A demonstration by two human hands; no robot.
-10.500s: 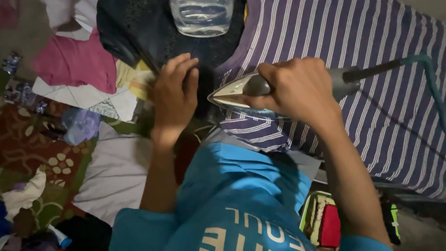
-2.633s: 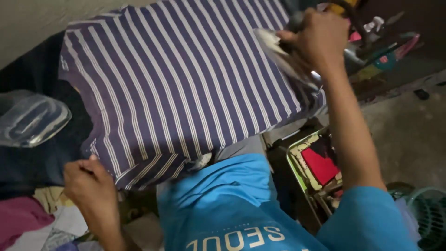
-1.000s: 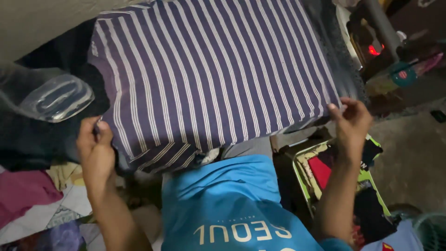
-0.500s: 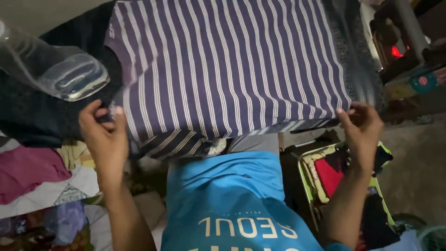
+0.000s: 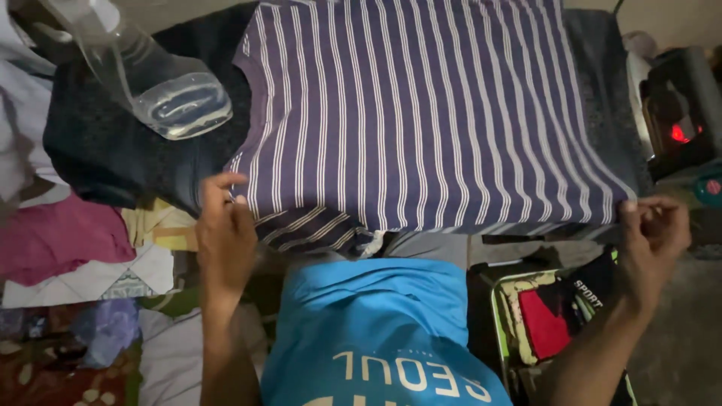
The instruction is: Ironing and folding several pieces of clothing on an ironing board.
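Left hand [image 5: 224,233] pinches the striped shirt [image 5: 421,113] at its near shoulder edge; right hand [image 5: 653,233] pinches its hem corner.

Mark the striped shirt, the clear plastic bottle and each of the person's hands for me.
striped shirt [image 5: 421,113], head view, middle of the flat body panel.
clear plastic bottle [image 5: 169,94], head view, its wide lower body.
left hand [image 5: 224,233], head view, back of hand.
right hand [image 5: 653,233], head view, back of hand.
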